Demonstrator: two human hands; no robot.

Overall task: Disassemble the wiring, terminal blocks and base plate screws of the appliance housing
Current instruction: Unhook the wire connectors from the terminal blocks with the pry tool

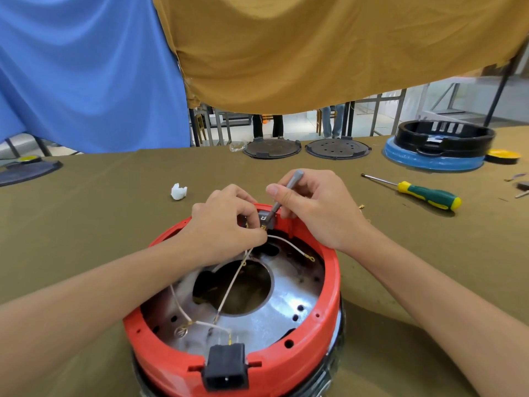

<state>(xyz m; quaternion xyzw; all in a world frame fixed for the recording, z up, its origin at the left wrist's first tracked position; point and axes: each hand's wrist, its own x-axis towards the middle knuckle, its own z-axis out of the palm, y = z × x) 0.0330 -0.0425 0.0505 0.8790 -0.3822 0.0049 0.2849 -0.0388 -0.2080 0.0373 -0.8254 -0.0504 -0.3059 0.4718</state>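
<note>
Head view: one wide-angle picture looking down at a tabletop [114, 213] covered in olive cloth; blue and mustard cloths hang behind its far edge
Appliance housing [329, 282]: round, red-rimmed, lying open side up at the near edge, middle of the tabletop; a shiny metal base plate [274, 316] with a large central hole shows inside
Wiring [229, 285]: pale wires [289, 242] with ring lugs cross the base plate and run up to the far rim
Terminal block [264, 219]: small, dark, seated in the far rim between the two hands
Power socket [226, 368]: black, set in the near rim
Left hand [226, 224]: fingers curled, pinching the wires just beside the terminal block
Right hand [315, 207]: fingers curled round a slim grey screwdriver [283, 193], its tip down at the terminal block
Green and yellow screwdriver [420, 193]: lying loose toward the right edge, well apart from the housing
Far edge: two dark round plates [272, 149] side by side; right of them a black ring part [446, 138] on a blue base
White scrap [179, 191]: left of the hands, on the cloth
</note>
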